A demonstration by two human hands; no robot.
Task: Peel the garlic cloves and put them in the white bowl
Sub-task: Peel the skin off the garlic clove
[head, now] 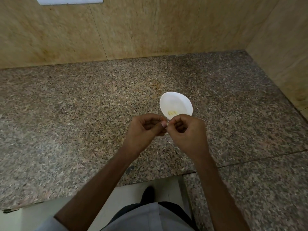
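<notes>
I see the left hand [146,126] and right hand [185,129] pinching one garlic clove [168,123] between fingertips, just in front of the white bowl [175,100] holding peeled cloves [172,112] on the granite counter [83,114]

White bowl [176,101], speckled brown-grey granite counter [83,114], mottled beige wall [133,27].

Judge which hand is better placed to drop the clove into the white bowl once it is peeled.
Right, probably. The right hand sits directly below the white bowl, overlapping its near rim; the left hand is off to the side. Both hands pinch the garlic clove.
</notes>
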